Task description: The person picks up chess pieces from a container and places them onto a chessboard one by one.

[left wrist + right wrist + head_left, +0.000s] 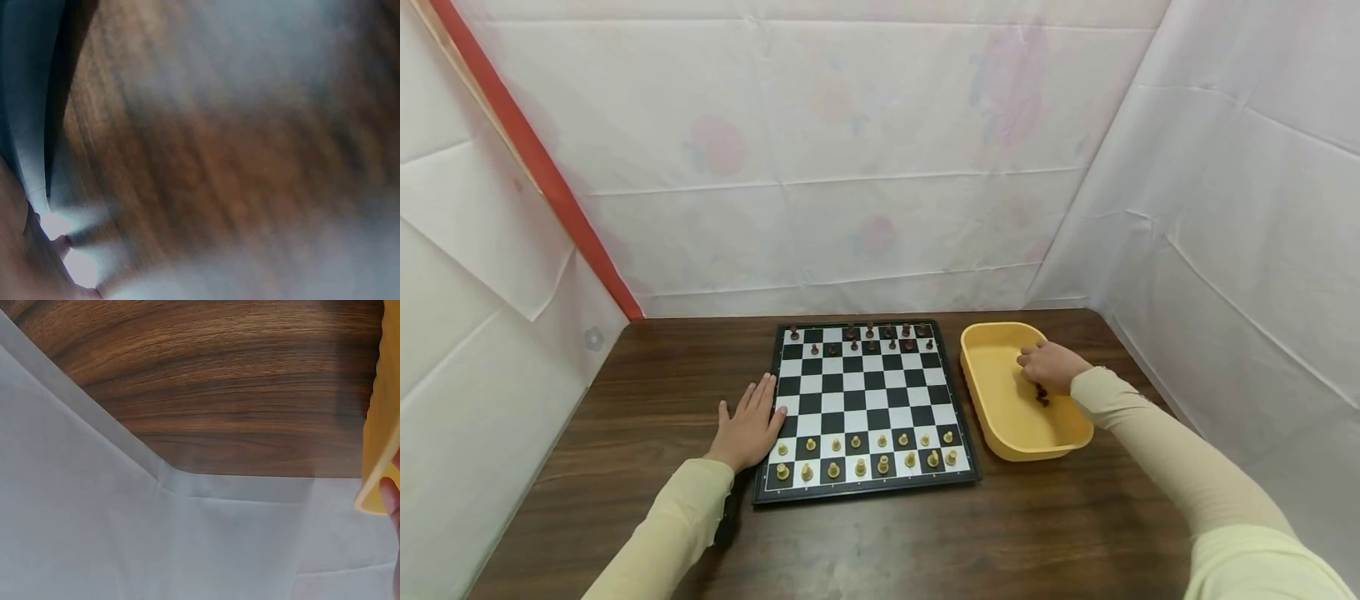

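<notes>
With the left hand (749,427) flat beside the chessboard (865,410), the right hand (1049,367) curls over dark pieces (1042,395) in the yellow tub (1000,433), where a loose pinch could drop one.

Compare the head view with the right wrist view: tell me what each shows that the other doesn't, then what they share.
Only the head view shows the chessboard with light pieces near and dark pieces far, the left hand flat at its left edge, and the right hand inside the tub over dark pieces there. Only the right wrist view shows a close-up of the tub's rim with a fingertip beside it. Both show the tub, the table and the white sheet.
</notes>
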